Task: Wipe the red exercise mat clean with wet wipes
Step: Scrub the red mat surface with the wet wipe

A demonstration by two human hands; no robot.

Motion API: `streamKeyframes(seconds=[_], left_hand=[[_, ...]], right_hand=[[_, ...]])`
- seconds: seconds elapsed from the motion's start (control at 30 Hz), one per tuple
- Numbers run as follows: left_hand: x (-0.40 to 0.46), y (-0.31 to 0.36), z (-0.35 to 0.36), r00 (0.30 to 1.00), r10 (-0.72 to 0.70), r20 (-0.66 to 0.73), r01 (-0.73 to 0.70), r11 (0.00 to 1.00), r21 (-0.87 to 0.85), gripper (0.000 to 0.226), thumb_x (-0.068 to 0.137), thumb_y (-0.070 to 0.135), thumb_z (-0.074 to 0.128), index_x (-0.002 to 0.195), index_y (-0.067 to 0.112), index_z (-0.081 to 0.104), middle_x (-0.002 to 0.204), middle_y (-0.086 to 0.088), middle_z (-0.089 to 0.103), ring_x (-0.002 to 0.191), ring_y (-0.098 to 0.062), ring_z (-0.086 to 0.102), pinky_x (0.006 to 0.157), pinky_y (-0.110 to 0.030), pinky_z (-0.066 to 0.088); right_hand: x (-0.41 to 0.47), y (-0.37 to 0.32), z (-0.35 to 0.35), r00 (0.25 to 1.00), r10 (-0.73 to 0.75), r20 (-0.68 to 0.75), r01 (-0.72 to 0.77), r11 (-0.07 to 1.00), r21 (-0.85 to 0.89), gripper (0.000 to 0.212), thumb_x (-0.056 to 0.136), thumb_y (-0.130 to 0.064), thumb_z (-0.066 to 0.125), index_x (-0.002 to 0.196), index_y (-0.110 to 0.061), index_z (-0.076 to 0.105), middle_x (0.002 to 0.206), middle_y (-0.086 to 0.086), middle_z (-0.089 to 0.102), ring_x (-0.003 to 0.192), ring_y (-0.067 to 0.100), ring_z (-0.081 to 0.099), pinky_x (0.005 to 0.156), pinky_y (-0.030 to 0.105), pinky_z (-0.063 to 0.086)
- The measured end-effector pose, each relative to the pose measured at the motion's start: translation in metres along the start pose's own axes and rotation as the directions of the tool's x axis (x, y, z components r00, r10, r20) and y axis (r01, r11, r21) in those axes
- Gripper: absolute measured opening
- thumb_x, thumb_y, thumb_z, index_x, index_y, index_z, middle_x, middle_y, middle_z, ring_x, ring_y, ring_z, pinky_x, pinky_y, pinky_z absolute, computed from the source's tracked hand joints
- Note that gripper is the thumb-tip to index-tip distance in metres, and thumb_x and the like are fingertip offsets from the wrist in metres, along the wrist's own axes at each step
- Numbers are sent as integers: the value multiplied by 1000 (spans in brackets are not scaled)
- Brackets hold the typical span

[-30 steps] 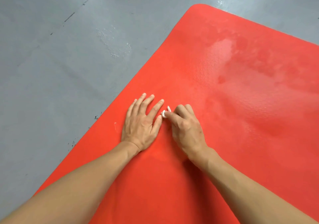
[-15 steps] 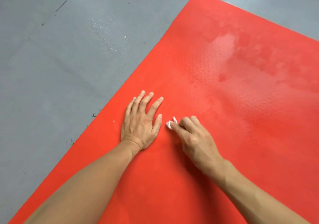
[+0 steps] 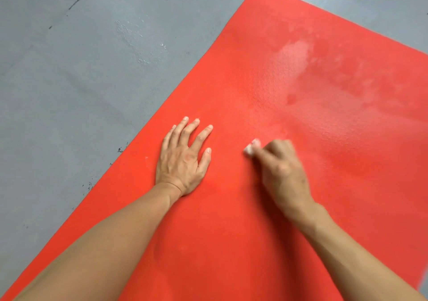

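I see the red mat spread on the grey floor, running from the near left corner of my view up to a rounded corner at the far right. My left hand lies flat on the mat near its left edge, palm down, fingers straight and spread, pressing the surface and holding nothing. Just to its right, apart from it, my right hand is blurred; its fingers are curled and pinch a small white wad of wet wipe, which peeks out at the far left of the fingertips and sits against the mat. The wipe lies between the two hands, nearer the right one, roughly level with the left thumb tip. Beyond the right hand, toward the far right, the mat carries paler, shiny, damp-looking patches. The floor left of the mat shows dark scuffs close to the mat's edge and a glossy patch farther off.
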State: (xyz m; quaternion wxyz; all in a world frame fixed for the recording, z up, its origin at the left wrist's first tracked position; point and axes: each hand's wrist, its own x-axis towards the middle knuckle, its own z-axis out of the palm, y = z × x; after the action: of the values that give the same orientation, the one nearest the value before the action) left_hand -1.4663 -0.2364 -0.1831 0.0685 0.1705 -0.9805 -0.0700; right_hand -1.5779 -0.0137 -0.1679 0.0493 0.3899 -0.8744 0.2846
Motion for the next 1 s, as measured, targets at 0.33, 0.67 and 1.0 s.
streamKeyframes(seconds=[0.33, 0.67, 1.0], left_hand=[[-1, 2, 1, 1000, -1, -11, 1, 1000, -6, 56, 99, 45, 42, 154, 33, 49, 159, -4, 44, 156, -26, 28, 127, -50, 22], [-1, -1, 3, 1000, 3, -20, -3, 1000, -12, 56, 99, 46, 42, 153, 33, 49, 158, -4, 45, 155, -26, 29, 126, -51, 23], [0, -2, 5, 1000, -4, -13, 4, 1000, -8, 57, 99, 47, 41, 153, 33, 49, 159, -4, 44, 155, -26, 29, 127, -50, 23]], right_hand=[[-33, -16, -9, 974, -161, 157, 156, 987, 41, 36, 109, -14, 38, 123, -8, 70, 91, 7, 55, 80, 26, 47, 70, 40, 47], [-33, -11, -6, 999, 33, -5, -34, 999, -15, 25, 107, -10, 50, 116, -6, 72, 86, 8, 51, 80, 27, 45, 70, 39, 41], [-32, 15, -17, 947, 275, -166, -287, 957, -47, 21, 106, -12, 55, 115, -8, 75, 85, 9, 53, 82, 27, 43, 71, 44, 43]])
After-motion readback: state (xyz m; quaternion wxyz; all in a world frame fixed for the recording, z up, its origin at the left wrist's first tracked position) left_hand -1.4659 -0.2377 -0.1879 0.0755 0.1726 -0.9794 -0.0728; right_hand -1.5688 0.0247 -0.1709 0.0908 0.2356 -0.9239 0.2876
